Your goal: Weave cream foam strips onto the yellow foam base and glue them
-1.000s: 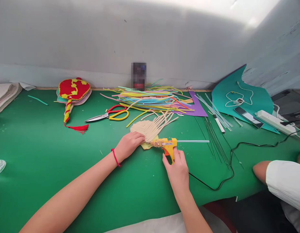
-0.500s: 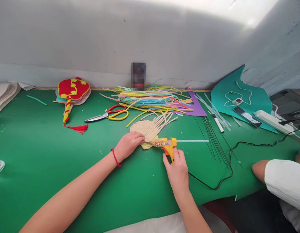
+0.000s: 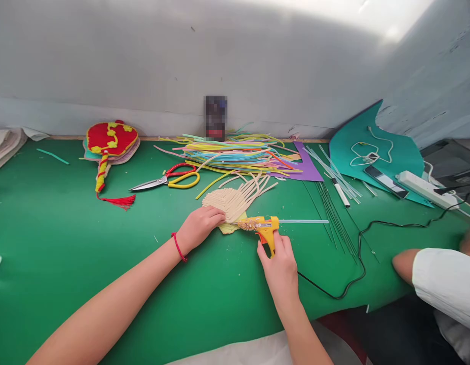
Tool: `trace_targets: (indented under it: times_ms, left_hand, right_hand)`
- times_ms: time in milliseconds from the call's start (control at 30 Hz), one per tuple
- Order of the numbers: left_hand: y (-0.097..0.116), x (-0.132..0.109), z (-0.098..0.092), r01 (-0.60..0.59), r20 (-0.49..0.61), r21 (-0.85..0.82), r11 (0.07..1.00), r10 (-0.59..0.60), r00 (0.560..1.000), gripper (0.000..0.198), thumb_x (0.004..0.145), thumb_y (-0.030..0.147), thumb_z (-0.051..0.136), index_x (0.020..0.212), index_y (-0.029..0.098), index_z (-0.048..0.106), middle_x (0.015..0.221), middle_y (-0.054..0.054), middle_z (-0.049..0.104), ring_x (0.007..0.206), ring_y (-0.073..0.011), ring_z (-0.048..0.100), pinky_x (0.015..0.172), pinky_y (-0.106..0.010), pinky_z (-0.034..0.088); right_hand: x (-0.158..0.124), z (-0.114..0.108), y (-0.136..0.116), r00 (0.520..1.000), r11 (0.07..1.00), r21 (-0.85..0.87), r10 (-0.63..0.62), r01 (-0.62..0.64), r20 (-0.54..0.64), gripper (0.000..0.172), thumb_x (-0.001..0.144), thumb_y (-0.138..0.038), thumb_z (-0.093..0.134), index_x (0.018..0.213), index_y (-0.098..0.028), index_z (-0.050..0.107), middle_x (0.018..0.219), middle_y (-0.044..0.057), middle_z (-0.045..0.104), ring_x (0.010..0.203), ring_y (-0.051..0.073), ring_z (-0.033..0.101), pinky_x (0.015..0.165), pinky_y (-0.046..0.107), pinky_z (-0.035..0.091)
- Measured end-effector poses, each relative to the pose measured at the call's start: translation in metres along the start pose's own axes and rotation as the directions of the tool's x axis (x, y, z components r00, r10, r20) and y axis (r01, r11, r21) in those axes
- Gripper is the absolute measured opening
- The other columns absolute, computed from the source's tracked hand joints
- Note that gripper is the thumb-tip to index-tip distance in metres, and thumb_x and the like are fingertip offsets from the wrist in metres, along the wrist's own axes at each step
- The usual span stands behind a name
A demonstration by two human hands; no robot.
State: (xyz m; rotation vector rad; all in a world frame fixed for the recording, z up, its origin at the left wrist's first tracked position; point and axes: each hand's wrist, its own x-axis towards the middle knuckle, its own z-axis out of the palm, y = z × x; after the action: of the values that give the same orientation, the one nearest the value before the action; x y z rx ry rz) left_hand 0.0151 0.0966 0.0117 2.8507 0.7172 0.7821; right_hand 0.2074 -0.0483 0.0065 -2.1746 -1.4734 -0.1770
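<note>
My right hand (image 3: 282, 268) grips a yellow hot glue gun (image 3: 268, 228) by its handle, fingers near the orange trigger. A clear glue stick (image 3: 305, 221) juts from the gun's back. Its nozzle points left at the lower edge of a cream leaf-shaped piece made of laid strips (image 3: 229, 200), whose loose ends fan out to the upper right. Beneath that piece shows a pale yellow backing (image 3: 229, 229). My left hand (image 3: 204, 225), with a red cord on the wrist, has its fingers closed at the piece's lower left edge, close to the nozzle; the fingertips are partly hidden.
Behind lie red-and-yellow scissors (image 3: 182, 177), a heap of coloured pipe cleaners (image 3: 231, 157) and purple sheet (image 3: 309, 170). A red fan (image 3: 112, 139) lies left. To the right are green wires (image 3: 334, 218), a power strip (image 3: 425, 188), the gun's black cable (image 3: 356, 278) and another person's sleeve (image 3: 443, 279).
The glue gun has shifted slightly to the right with my right hand, its nozzle drawn along the edge. My left hand stays on the cream piece. The whole view has moved a little.
</note>
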Motion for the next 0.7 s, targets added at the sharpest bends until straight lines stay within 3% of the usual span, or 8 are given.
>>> trace_targets:
  times_ms: [700]
  left_hand:
    - [-0.0010, -0.0001, -0.0004, -0.023, -0.023, 0.000, 1.000, 0.023, 0.999, 0.021, 0.096, 0.023, 0.043, 0.091, 0.018, 0.064, 0.097, -0.005, 0.071, 0.089, -0.0170, 0.064, 0.078, -0.030, 0.051]
  right_hand:
    - [0.0038, -0.0018, 0.0034, 0.999, 0.999, 0.029, 0.035, -0.035, 0.013, 0.049, 0.094, -0.048, 0.033, 0.124, -0.016, 0.052, 0.090, 0.009, 0.055, 0.075, 0.022, 0.057, 0.057, 0.031, 0.047]
